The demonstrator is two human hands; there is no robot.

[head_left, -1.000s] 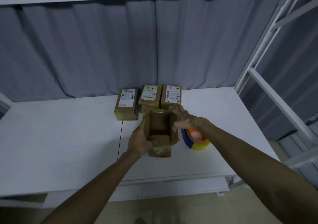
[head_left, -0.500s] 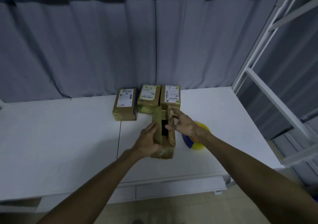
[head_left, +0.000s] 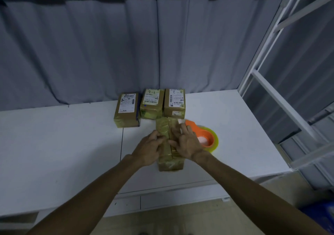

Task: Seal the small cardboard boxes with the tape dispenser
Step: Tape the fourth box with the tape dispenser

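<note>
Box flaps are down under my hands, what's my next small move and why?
Probably hold the flaps down with the left hand and move the right hand to the tape dispenser beside it: the box is closed and the dispenser lies ungripped.

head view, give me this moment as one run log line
phase: box flaps held closed | left hand: presses top | right hand: presses top | tape dispenser: on table, right of box
</note>
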